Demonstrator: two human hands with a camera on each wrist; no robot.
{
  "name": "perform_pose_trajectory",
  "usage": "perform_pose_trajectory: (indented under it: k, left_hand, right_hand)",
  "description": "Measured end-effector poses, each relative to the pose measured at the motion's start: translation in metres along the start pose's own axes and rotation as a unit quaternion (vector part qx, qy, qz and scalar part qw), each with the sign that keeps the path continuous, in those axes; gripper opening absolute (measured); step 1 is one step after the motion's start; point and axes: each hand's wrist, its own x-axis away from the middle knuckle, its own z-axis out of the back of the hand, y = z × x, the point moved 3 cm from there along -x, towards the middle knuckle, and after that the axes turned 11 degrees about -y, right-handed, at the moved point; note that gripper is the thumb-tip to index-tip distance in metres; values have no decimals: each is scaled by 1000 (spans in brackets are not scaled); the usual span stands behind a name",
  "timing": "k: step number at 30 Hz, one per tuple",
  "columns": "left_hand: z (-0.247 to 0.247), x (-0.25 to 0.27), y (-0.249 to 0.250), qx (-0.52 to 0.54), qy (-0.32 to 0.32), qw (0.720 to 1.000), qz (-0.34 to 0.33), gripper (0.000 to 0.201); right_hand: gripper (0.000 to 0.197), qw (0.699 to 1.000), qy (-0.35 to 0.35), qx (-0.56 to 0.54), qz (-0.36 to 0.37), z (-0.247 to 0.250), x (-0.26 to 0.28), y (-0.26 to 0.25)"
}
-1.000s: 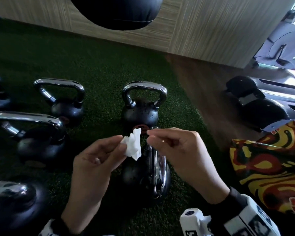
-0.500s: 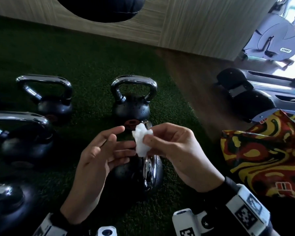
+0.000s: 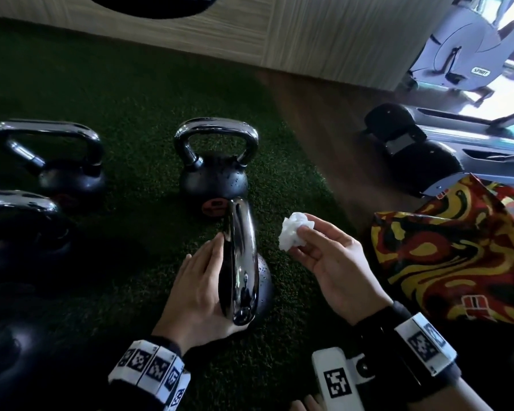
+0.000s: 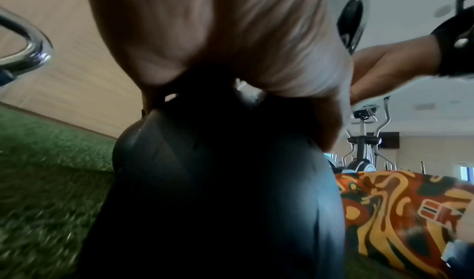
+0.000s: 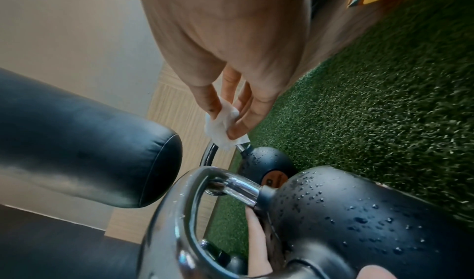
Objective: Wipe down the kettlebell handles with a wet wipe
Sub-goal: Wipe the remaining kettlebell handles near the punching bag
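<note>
Near kettlebell [image 3: 251, 280] sits on green turf [image 3: 131, 93] at lower centre of the head view, its chrome handle [image 3: 241, 262] running toward the camera. Left hand [image 3: 199, 295] lies against the handle's left side, fingers [image 3: 212, 250] straight along the chrome and thumb wrapped under the near end: a steadying hold, not a full grip. Right hand [image 3: 336, 262] hovers just right of the handle, apart from it, pinching a crumpled white wipe [image 3: 294, 232] between thumb and fingertips; the right wrist view confirms the pinch on the wipe [image 5: 223, 129]. Water beads dot the black body [image 5: 359, 218] and the chrome. Risks, as judgement: wet chrome is slick, so the flat left hand could slide off once wiping pressure comes, and the bell might rock or roll on the soft turf. The wipe is balled small, so it may cover little metal per pass and miss the underside, or slip from a fingertip pinch. More kettlebells wait: one directly behind [image 3: 215, 161], others at left [image 3: 63, 161]; their handles could be skipped. A patterned bag [image 3: 445, 256] lies at right, near the right elbow's path.
</note>
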Motion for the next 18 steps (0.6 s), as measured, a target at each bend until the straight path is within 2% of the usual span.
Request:
perform_pose_trajectory:
  k: [6, 13, 18]
  left_hand:
    - [14, -4, 4, -43, -8, 999, -25, 149]
    - [19, -44, -15, -57, -86, 993, -58, 147]
    - [36, -55, -13, -7, -110, 993, -45, 144]
  right_hand:
    - [29, 999, -5, -39, -36, 7, -16, 16]
    - [10, 997, 32, -40, -62, 1, -48, 43]
    - [22, 999, 24, 7, -47, -12, -86, 51]
